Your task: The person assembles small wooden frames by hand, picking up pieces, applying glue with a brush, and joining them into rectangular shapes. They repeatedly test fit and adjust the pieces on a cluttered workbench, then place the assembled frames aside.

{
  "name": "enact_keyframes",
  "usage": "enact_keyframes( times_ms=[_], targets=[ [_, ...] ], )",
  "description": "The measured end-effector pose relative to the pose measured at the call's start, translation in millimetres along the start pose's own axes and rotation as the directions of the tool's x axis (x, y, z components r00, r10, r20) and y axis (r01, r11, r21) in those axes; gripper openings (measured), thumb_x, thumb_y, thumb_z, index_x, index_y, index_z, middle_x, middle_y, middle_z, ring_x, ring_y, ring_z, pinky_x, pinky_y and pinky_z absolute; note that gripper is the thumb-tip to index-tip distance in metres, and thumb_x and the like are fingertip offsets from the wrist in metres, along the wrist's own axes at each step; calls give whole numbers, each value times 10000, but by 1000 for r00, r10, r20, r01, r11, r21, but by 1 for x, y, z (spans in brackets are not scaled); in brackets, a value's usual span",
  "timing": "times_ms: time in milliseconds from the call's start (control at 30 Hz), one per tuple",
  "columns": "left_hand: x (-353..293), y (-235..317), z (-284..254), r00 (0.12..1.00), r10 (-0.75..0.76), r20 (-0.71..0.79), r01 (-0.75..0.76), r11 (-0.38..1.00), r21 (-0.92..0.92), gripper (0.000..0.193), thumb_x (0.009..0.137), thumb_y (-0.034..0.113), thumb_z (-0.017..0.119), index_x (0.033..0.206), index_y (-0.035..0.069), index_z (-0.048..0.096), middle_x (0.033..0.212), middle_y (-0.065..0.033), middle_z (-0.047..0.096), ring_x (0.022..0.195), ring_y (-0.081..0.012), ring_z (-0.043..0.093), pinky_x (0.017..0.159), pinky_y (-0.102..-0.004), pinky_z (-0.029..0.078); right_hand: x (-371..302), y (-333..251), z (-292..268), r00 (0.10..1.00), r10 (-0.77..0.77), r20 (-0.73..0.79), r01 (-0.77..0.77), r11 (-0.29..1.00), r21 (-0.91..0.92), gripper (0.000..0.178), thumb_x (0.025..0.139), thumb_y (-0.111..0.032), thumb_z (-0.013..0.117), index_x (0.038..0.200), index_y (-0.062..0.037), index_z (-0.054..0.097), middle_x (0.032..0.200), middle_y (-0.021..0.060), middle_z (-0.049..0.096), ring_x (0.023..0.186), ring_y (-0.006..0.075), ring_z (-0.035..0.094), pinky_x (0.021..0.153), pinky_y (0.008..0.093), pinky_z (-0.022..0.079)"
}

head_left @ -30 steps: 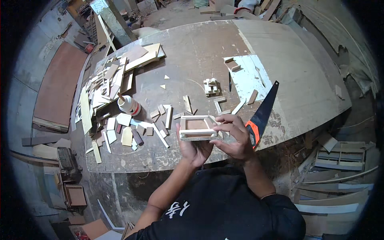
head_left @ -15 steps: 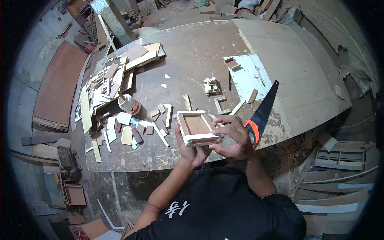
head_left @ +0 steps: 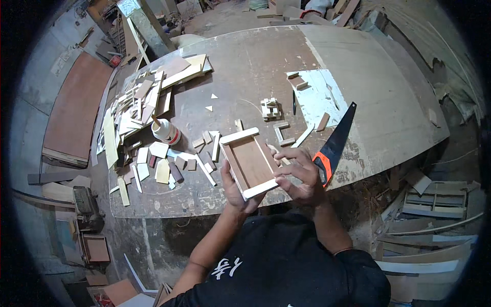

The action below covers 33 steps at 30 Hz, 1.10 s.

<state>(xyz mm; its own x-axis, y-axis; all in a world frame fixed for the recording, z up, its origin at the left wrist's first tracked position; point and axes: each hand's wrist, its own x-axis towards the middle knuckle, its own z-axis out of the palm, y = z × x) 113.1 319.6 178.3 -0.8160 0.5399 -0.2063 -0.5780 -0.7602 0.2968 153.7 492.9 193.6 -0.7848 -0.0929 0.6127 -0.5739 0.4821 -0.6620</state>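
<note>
My left hand (head_left: 240, 196) is closed around the left side and underside of a shallow wooden box (head_left: 250, 159), holding it tilted above the bench's near edge. Pale strips rim the box around a brown panel. At its right side my right hand (head_left: 303, 176) is closed, fingertips by the near right corner. A small pale wood strip (head_left: 276, 150) pokes out from those fingers; most of it is hidden. Beyond the box lie a small wooden block assembly (head_left: 270, 109) and a U-shaped wooden piece (head_left: 283, 134).
A handsaw (head_left: 335, 146) with an orange handle lies right of my right hand. A white glue bottle (head_left: 166, 133) stands at the left among offcuts, beside a heap of wood scraps (head_left: 146, 100). A white sheet (head_left: 319, 97) lies at the far right on the bench (head_left: 230, 66).
The box has tipped so its inside faces up more fully, and its near end has turned lower. My right fingers have shifted along its right side, with the small strip now showing.
</note>
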Motion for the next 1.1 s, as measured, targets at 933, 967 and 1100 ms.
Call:
enact_keyframes(
  times_ms=[933, 967, 1100],
  targets=[
    [12, 4, -51, 993, -66, 97, -12, 770, 638, 993, 644, 276, 883, 1424, 0, 335, 1355, -122, 494, 1261, -227, 482, 1063, -413, 392, -7, 8, -14, 968, 239, -78, -219, 955, 200, 396, 938, -377, 555, 1006, -2, 660, 1104, 159, 616, 1072, 273, 573, 956, 389, 413],
    [12, 5, -56, 988, -51, 146, -68, 707, 704, 1015, 627, 234, 892, 1433, -1, 322, 1367, -122, 481, 1269, -229, 472, 1069, -415, 386, -6, 8, -15, 964, 248, -93, -226, 953, 200, 389, 937, -368, 554, 1009, 0, 657, 1103, 158, 617, 1071, 269, 574, 953, 386, 415],
    [15, 12, -30, 959, -68, 276, -189, 572, 798, 1126, 580, 106, 909, 1481, -5, 243, 1431, -129, 417, 1318, -238, 419, 1097, -423, 355, -3, 7, -18, 958, 264, -115, -237, 950, 203, 381, 935, -362, 556, 1029, -5, 651, 1102, 148, 619, 1061, 244, 576, 919, 357, 434]
  ],
)
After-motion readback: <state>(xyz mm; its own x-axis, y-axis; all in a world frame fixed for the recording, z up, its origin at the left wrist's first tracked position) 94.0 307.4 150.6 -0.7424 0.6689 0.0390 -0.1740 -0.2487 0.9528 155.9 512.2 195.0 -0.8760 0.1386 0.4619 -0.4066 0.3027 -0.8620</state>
